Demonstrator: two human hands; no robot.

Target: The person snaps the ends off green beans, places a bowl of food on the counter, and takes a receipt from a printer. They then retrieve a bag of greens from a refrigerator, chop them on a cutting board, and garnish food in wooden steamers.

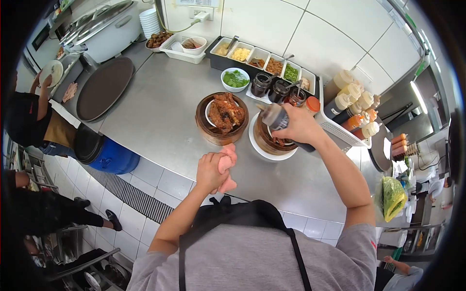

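Note:
My left hand (208,173) is closed around a crumpled pink cloth (228,184) at the counter's front edge. In my right hand (302,127) is a squeeze bottle (275,117) of dark sauce, tipped with its nozzle to the left above a bamboo steamer (262,139). That steamer stands on a white plate (268,155); the bottle and hand hide much of its contents. Left of it, a second bamboo steamer (221,138) holds a white bowl heaped with reddish-brown cooked pieces (226,113), possibly chicken feet.
Behind the steamers are a bowl of green leaves (235,78), dark sauce jars (261,85) and a black topping tray (212,60). Squeeze bottles (352,92) fill a white basket at right. A brown round tray (105,89) lies left. A co-worker (41,109) stands far left.

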